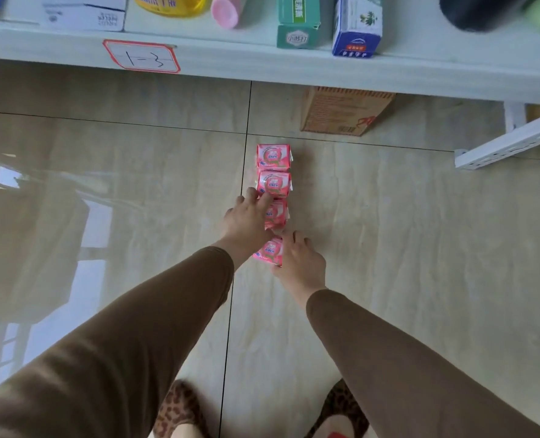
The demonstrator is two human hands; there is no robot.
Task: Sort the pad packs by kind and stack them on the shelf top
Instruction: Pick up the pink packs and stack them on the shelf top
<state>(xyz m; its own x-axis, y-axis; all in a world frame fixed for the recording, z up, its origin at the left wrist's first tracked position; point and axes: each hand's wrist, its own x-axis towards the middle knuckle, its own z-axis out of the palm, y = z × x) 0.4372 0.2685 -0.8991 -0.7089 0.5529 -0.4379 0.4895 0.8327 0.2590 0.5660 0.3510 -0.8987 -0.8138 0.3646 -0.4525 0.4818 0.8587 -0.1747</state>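
Several pink pad packs lie in a straight row on the tiled floor, running away from me. The farthest pack [273, 157] and the second pack [275, 183] are fully visible. My left hand [249, 220] lies over the third pack [277, 214], fingers spread, with the fingertips touching the second pack's near left edge. My right hand [297, 263] grips the nearest pack [270, 252] from its right side, thumb under its near edge. The white shelf top [262, 63] runs across the top of the view, above the packs.
On the shelf stand a green box [297, 22], a blue-white carton [357, 26], a pink bottle [227, 11], a yellow tub and a white box. A label [142, 56] reads 1-3. A cardboard box [344, 110] sits under the shelf beside a white shelf foot [509, 143]. My leopard-print shoes are at the bottom.
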